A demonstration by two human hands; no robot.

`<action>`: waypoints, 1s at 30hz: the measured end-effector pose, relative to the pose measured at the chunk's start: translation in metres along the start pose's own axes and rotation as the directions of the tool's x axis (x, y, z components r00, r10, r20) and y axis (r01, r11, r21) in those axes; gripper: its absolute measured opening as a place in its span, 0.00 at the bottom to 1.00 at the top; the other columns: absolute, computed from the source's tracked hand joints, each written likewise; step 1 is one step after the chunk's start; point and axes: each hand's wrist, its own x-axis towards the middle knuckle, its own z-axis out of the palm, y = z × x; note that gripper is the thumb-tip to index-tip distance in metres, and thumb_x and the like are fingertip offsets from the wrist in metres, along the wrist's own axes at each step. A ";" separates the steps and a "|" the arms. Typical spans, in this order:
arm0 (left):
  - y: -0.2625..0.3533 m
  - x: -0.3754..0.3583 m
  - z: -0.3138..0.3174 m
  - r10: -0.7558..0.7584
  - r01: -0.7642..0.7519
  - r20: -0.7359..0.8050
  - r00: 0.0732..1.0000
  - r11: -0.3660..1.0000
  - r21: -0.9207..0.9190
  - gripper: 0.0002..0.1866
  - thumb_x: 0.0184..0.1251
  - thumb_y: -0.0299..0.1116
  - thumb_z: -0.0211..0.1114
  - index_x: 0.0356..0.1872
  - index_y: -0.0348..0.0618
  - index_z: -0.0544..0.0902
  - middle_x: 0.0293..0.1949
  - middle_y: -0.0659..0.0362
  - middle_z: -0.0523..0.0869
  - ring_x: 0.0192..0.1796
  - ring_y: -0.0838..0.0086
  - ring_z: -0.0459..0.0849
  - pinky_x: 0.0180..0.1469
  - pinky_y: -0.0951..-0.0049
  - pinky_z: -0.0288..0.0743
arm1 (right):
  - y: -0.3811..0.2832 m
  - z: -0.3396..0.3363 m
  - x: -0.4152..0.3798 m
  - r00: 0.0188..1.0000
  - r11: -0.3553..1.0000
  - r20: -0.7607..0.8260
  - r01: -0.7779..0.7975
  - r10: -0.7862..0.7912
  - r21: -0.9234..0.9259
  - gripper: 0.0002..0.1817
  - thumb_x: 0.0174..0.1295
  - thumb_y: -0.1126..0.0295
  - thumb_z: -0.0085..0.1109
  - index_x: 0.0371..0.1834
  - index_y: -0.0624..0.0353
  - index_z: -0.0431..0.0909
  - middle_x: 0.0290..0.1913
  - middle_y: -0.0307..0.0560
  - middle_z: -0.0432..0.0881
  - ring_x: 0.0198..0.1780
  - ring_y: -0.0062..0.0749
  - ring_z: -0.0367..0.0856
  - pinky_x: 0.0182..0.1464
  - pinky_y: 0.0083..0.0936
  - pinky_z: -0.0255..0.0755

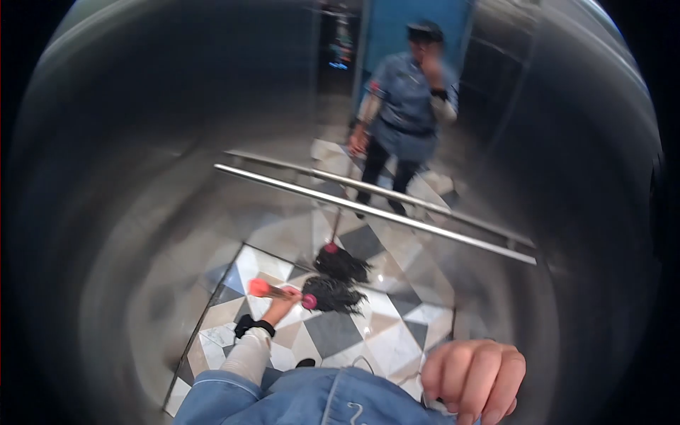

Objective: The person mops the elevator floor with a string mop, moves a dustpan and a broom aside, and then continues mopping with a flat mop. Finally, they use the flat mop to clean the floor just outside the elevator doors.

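Note:
A mop stands low in front of me, its black strands (333, 294) spread on the tiled floor and its pink socket (309, 302) facing me. My left hand (284, 303) is wrapped round the mop's handle, whose orange-red end (259, 287) points up towards me. Close to the camera, at the lower right, is my right hand (476, 375), raised with its fingers curled inwards. Whatever its fingers may hold is hidden. A black band (253, 326) circles my left wrist.
Metal walls (163, 127) surround a small space like a lift cabin. A steel handrail (375, 214) crosses the mirror-like wall ahead, which reflects me (407, 99) and the mop. Patterned tiles (333, 334) cover the floor.

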 end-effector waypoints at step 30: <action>0.047 0.024 0.149 0.092 -0.358 0.673 0.734 0.894 0.268 0.07 0.51 0.33 0.63 0.27 0.42 0.76 0.33 0.51 0.80 0.41 0.56 0.78 0.41 0.58 0.69 | 0.042 -0.096 -0.142 0.420 0.479 -0.894 -0.760 -0.156 -0.440 0.07 0.63 0.67 0.45 0.29 0.56 0.64 0.13 0.32 0.57 0.17 0.20 0.61 0.34 0.26 0.69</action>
